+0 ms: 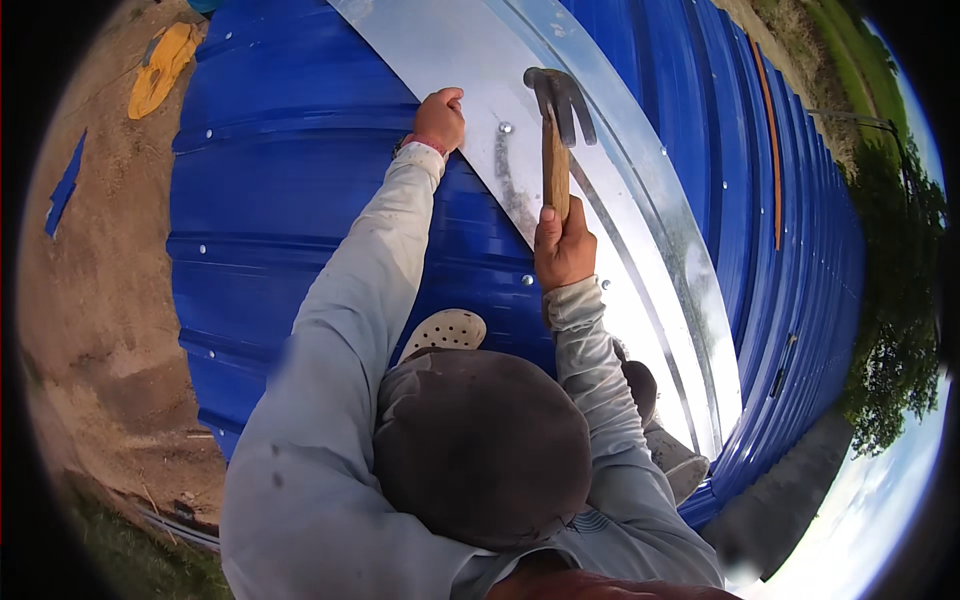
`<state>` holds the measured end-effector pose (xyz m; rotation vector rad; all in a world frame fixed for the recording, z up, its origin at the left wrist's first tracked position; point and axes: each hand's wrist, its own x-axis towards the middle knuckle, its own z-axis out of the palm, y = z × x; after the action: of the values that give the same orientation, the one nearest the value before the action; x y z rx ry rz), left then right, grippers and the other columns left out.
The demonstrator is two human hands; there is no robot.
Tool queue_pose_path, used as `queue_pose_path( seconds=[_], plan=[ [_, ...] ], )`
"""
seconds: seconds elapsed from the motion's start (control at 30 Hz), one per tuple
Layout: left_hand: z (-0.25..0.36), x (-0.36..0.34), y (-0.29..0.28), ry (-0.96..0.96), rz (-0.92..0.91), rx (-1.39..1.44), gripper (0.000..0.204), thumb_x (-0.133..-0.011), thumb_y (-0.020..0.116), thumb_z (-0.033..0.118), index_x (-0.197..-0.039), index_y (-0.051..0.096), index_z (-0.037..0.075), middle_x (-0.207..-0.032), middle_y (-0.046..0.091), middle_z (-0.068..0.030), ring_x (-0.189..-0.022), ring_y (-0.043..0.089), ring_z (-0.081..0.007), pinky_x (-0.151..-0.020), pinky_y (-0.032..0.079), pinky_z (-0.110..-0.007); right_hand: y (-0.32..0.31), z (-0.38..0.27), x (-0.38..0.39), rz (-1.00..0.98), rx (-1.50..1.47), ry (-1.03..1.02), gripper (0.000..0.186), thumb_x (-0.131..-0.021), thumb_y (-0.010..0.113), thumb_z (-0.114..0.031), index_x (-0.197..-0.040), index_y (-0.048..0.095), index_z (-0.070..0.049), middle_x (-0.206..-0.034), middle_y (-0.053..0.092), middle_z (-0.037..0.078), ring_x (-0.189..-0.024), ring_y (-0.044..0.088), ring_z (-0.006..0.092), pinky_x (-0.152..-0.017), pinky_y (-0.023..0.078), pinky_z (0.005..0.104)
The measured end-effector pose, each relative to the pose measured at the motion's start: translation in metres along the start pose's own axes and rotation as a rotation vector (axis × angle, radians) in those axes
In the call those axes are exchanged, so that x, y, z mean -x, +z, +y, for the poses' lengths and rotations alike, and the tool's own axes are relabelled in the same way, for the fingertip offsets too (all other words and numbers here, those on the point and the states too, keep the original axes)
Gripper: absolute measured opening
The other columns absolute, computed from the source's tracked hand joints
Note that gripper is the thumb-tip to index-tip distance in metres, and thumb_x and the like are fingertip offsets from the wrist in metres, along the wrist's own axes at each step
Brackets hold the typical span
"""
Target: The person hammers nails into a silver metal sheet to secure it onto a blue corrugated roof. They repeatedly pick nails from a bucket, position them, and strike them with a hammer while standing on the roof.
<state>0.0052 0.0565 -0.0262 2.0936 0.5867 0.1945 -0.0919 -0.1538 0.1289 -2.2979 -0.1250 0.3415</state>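
Hammer (556, 130), head-heavy with a stiff wooden handle, sits best gripped low where the right hand (563, 245) wraps it, while left hand (440, 118) fingers press together on the thin, slippery ridge sheet (470, 60) at eleven o'clock.

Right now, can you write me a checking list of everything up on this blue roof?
Surface: blue ribbed metal roof, shiny silver ridge strip along its top.
Job's things: claw hammer with wooden handle; nail in the strip.
Clutter: nothing seen on the roof.
Grippers: right hand grips the hammer; left hand rests at the strip's edge.
Cables: nothing seen.
Surroundings: bare dirt, yellow object, trees.
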Motion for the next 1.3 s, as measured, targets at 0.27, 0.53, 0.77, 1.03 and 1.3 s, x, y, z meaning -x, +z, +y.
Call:
queue_pose_path(
  seconds=[0.27,0.53,0.77,1.03,1.3],
  plan=[
    [-0.01,-0.001,0.0,0.098,0.021,0.042,0.029,-0.077,0.057,0.003,-0.105,0.062,0.011,-0.088,0.063,-0.0074,-0.084,0.061,-0.0229,-0.076,0.048,-0.032,0.012,0.021,-0.038,-0.118,0.298,0.12,0.04,-0.09,0.045,-0.044,-0.101,0.048,-0.005,-0.073,0.061,0.023,-0.072,0.06,0.0428,-0.063,0.046,0.0483],
    [0.0,0.006,-0.001,0.185,0.041,0.089,0.027,-0.077,0.058,0.003,-0.104,0.061,0.009,-0.088,0.06,-0.0098,-0.082,0.059,-0.0261,-0.074,0.048,-0.034,0.022,0.039,-0.017,-0.048,0.377,0.08,0.036,-0.09,0.047,-0.04,-0.104,0.046,-0.008,-0.069,0.061,0.02,-0.067,0.061,0.0418,-0.059,0.047,0.0492],
    [-0.015,0.011,-0.006,0.192,0.034,0.049,0.031,-0.076,0.058,0.001,-0.106,0.059,0.01,-0.089,0.059,-0.0079,-0.086,0.058,-0.0253,-0.077,0.047,-0.034,0.021,0.021,-0.003,-0.011,0.178,0.031,0.041,-0.09,0.044,-0.045,-0.102,0.046,-0.006,-0.073,0.061,0.024,-0.073,0.059,0.0454,-0.063,0.046,0.0521],
    [-0.017,0.012,-0.006,0.189,-0.007,0.39,0.03,-0.076,0.058,-0.001,-0.105,0.06,0.006,-0.08,0.061,-0.0069,-0.074,0.059,-0.0185,-0.071,0.046,-0.028,0.028,0.026,0.001,-0.251,0.457,0.269,0.042,-0.089,0.044,-0.048,-0.106,0.047,-0.009,-0.078,0.064,0.021,-0.076,0.063,0.04,-0.07,0.049,0.0482],
    [-0.046,0.078,-0.027,-0.154,0.035,0.491,0.028,-0.077,0.061,0.0,-0.104,0.061,0.006,-0.072,0.059,-0.0017,-0.065,0.053,-0.0122,-0.063,0.044,-0.027,0.023,0.009,0.023,-0.052,0.326,-0.03,0.038,-0.086,0.054,-0.04,-0.106,0.045,-0.008,-0.08,0.063,0.016,-0.069,0.062,0.037,-0.06,0.05,0.0462]
  ],
)
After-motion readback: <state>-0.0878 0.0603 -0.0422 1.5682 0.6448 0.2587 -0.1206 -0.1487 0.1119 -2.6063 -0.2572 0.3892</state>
